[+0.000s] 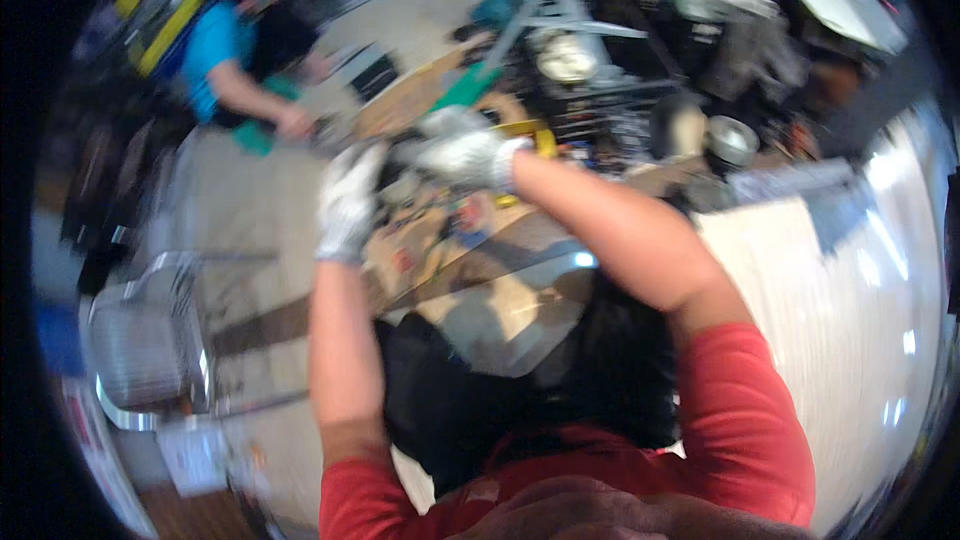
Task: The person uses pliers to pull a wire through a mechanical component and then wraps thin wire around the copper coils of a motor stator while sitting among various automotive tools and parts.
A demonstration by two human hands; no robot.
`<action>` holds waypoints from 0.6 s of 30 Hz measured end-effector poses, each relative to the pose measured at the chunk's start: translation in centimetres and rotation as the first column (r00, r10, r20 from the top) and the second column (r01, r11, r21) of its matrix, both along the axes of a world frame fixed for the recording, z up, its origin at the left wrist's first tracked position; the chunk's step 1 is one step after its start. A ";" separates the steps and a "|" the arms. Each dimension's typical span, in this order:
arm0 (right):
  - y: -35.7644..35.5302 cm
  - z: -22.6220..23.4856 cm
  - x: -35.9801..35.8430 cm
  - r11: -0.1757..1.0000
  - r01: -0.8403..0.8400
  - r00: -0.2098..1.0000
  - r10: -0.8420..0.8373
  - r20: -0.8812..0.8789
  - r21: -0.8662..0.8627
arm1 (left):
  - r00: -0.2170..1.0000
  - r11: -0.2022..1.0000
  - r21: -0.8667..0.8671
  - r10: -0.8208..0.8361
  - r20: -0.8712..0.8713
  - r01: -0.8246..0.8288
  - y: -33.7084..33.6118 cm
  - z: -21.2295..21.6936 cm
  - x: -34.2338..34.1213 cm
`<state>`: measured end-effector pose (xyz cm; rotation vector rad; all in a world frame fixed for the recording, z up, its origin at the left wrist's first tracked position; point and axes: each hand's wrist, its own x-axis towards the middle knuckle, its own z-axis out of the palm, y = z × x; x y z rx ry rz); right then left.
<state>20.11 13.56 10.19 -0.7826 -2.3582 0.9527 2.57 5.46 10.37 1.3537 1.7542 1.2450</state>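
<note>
The left hand [348, 195] and right hand [465, 160] blur, each grip unclear; brushing clutter [468, 218] at six o'clock could scatter it.

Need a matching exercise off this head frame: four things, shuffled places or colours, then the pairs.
Things
1. Left hand
2. Chair
3. Wearer's right sleeve
4. Co-worker's sleeve

Descriptions
A. Red, lower right
B. Blue, upper left
C. In a white glove
D. Silvery, at the picture's left

Pairs: 1-C, 2-D, 3-A, 4-B
</note>
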 end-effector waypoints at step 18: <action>-2.6 -1.1 -1.4 0.980 0.197 0.977 -0.199 -0.077 -0.038 | 0.791 0.992 0.108 -0.112 0.601 0.059 2.7 -2.6 -0.7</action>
